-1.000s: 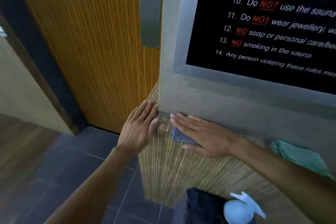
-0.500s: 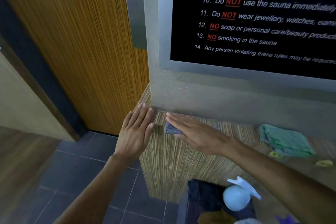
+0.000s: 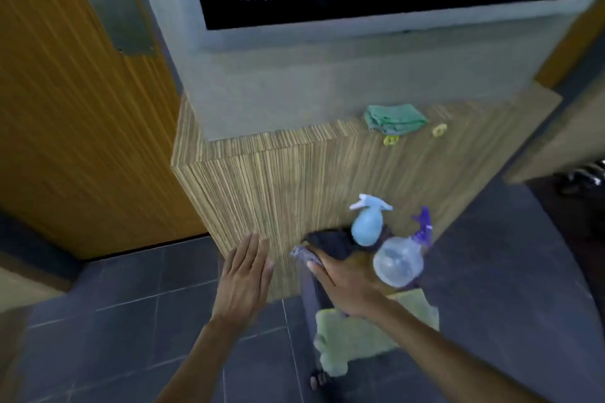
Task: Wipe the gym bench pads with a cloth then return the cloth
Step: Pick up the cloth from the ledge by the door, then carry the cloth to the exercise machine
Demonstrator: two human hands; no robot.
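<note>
A small grey-blue cloth (image 3: 302, 253) sticks out from under the fingers of my right hand (image 3: 347, 281), which holds it low in front of the striped wooden ledge (image 3: 262, 154). The grip itself is blurred and hidden under the hand. My left hand (image 3: 245, 275) hovers beside it with straight fingers, holding nothing. No gym bench is in view.
A folded green cloth (image 3: 394, 119) and two yellow rings (image 3: 439, 130) lie on the ledge. Below stand a light blue spray bottle (image 3: 368, 226), a clear bottle with a purple trigger (image 3: 399, 260), a dark bag (image 3: 330, 244) and a yellow-green cloth (image 3: 366, 334). A wooden door (image 3: 65, 108) stands left.
Both hands have left the top of the ledge and dropped down in front of it. The grey-blue cloth came away with my right hand. The view tilted downward.
</note>
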